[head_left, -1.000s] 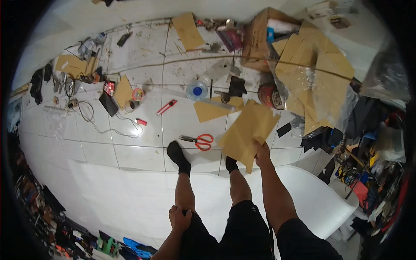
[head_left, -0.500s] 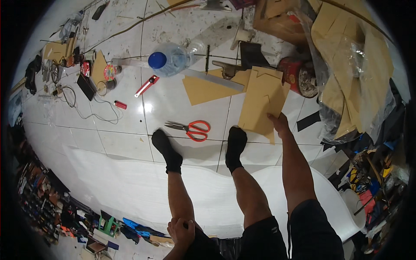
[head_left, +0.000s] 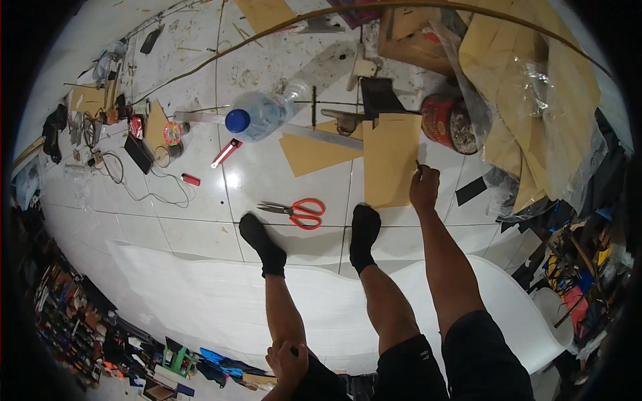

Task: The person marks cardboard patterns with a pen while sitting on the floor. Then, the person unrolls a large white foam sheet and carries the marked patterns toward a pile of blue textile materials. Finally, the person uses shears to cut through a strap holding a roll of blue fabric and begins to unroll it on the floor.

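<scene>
My right hand (head_left: 425,188) is closed at the right edge of a tan card sheet (head_left: 390,164) on the tiled floor. A small dark tip shows at its fingertips; what it belongs to is unclear. My left hand (head_left: 289,363) rests curled at my left knee, with a small dark thing partly visible in it. Left of the sheet lies another tan card piece (head_left: 314,155) with a metal ruler (head_left: 334,139) across it. Red-handled scissors (head_left: 294,212) lie between my socked feet, and a red cutter knife (head_left: 226,153) lies farther off.
A clear bottle with a blue cap (head_left: 257,117) lies beyond the cutter. A red tin (head_left: 441,123) stands right of the sheet, near plastic-wrapped tan card (head_left: 521,120). A white sheet (head_left: 221,287) spreads under my legs. Cables and a red lighter (head_left: 190,180) lie left.
The tan card has turned from a slant to nearly straight, and the notched outline on it no longer shows. My right hand has shifted slightly left, its fingers now closed together.
</scene>
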A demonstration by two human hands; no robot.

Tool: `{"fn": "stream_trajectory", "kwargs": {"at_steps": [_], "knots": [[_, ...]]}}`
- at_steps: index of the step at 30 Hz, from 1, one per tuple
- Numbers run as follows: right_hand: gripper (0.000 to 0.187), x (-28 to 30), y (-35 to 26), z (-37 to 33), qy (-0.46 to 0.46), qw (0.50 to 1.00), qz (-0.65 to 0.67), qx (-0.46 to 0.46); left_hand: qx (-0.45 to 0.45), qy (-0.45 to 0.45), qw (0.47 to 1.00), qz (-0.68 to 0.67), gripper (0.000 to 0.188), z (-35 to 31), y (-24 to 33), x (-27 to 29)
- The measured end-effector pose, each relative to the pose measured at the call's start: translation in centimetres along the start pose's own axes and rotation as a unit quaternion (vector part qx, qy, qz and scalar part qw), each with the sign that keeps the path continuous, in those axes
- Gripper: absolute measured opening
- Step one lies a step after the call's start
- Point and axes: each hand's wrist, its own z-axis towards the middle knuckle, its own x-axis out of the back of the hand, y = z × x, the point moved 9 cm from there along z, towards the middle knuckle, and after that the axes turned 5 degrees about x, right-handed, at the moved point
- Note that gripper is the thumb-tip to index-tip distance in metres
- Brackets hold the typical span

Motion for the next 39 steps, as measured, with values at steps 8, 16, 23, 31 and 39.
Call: {"fn": "stream_trajectory", "kwargs": {"at_steps": [8,16,23,31,39], "knots": [[0.032,-2.9,-5.6,1.1,-0.093,0.992,-0.005,0.082,0.002,-0.002,1.000,-0.017,0.022,-0.1,-0.1,0.1],[0.047,-1.7,-3.4,-3.6,-0.299,0.950,-0.068,-0.058,0.001,-0.013,0.998,-0.056,0.020,-0.1,-0.6,-0.6],[0.039,-1.1,-5.5,-15.6,-0.461,0.880,-0.116,0.015,0.000,-0.011,0.994,-0.107,0.021,0.2,-1.6,-0.1],[0.031,1.0,-24.7,-23.6,-0.560,0.797,-0.144,0.175,0.042,-0.025,0.964,-0.263,0.025,1.6,-7.8,1.4],[0.030,2.1,-46.0,-25.0,-0.554,0.666,-0.302,0.399,0.086,-0.021,0.881,-0.464,0.031,3.2,-17.5,5.8]]}}
